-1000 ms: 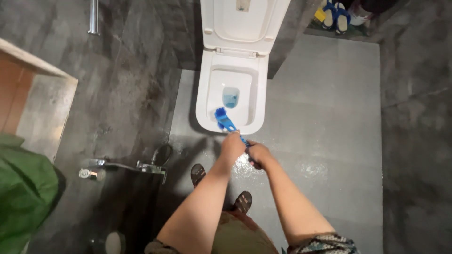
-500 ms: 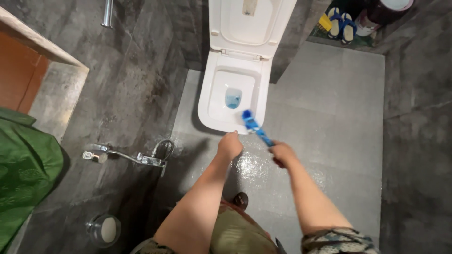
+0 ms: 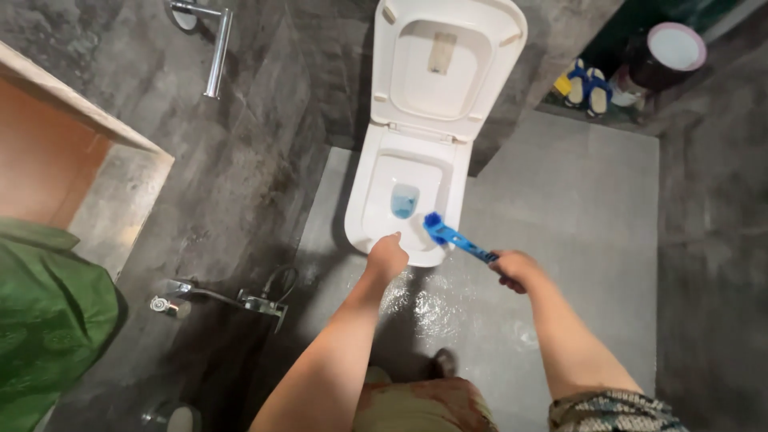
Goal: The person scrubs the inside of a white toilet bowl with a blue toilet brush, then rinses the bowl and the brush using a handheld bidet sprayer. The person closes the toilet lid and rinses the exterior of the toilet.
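Observation:
A white toilet (image 3: 376, 232) stands ahead with its lid (image 3: 444, 68) raised against the wall and blue water (image 3: 404, 200) in the bowl. My right hand (image 3: 516, 268) grips the handle of a blue toilet brush (image 3: 452, 234), whose head rests on the bowl's front right rim. My left hand (image 3: 386, 258) hovers at the front rim with its fingers curled, holding nothing that I can see.
Wet grey floor tiles (image 3: 448, 308) lie under my feet. A metal tap with a hose (image 3: 240, 298) juts from the dark wall on the left. A green cloth (image 3: 44, 320) hangs at far left. Blue sandals (image 3: 588, 88) and a dark bucket (image 3: 664, 56) sit at back right.
My left hand let go of the brush handle and moved to the bowl's front rim. My right hand swung the brush from inside the bowl to its right rim. The view tilted upward.

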